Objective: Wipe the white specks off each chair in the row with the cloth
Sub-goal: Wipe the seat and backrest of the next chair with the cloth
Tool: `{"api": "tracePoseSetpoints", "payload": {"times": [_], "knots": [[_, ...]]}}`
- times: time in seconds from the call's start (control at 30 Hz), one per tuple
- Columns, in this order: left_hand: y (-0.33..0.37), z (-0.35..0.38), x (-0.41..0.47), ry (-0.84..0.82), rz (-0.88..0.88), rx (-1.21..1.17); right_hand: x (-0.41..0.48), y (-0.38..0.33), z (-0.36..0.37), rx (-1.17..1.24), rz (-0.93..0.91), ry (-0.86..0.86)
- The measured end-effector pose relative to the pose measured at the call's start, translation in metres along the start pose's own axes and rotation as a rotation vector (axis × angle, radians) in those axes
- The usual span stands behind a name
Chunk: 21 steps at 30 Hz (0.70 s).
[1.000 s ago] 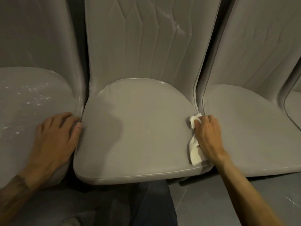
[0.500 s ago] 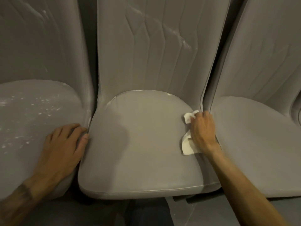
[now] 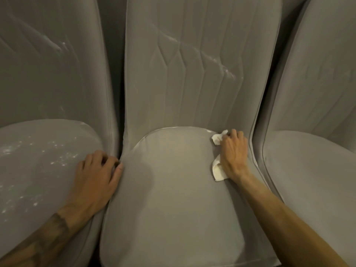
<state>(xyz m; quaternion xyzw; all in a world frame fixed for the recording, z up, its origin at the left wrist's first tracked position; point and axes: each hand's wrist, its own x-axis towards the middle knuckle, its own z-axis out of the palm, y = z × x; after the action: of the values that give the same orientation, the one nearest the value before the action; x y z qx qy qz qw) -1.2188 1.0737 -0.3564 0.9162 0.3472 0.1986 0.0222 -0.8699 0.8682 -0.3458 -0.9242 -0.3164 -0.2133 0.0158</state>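
Observation:
Three grey upholstered chairs stand side by side. My right hand (image 3: pixel 234 154) presses a crumpled white cloth (image 3: pixel 217 169) onto the back right corner of the middle chair's seat (image 3: pixel 173 189), fingers curled over it at the crease below the backrest. White specks streak the middle backrest (image 3: pixel 225 67) and dot the rear seat edge. My left hand (image 3: pixel 95 176) rests on the right edge of the left chair's seat (image 3: pixel 34 160), fingers bent at the gap between the chairs. That left seat carries many white specks, and its backrest (image 3: pixel 57 47) has a pale streak.
The right chair (image 3: pixel 308 170) shows no visible specks on its seat or backrest. Narrow dark gaps separate the chairs.
My right hand has slid the cloth from the seat's right front edge back along the side to the rear corner. The view has moved closer and upward. My left hand's fingers have curled slightly.

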Motion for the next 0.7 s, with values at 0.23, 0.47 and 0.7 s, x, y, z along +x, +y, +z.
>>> {"api": "tracePoseSetpoints", "payload": {"times": [0.23,0.47,0.7], "knots": [[-0.001,0.006,-0.002,0.027,-0.014,-0.039,0.034,-0.034,0.015,0.362,0.107,-0.062],[-0.003,0.008,-0.002,0.039,-0.008,-0.074,0.018,-0.006,0.011,0.382,-0.096,-0.009],[-0.003,0.01,-0.002,0.048,-0.016,-0.051,0.053,-0.047,0.014,0.628,-0.147,-0.136]]}}
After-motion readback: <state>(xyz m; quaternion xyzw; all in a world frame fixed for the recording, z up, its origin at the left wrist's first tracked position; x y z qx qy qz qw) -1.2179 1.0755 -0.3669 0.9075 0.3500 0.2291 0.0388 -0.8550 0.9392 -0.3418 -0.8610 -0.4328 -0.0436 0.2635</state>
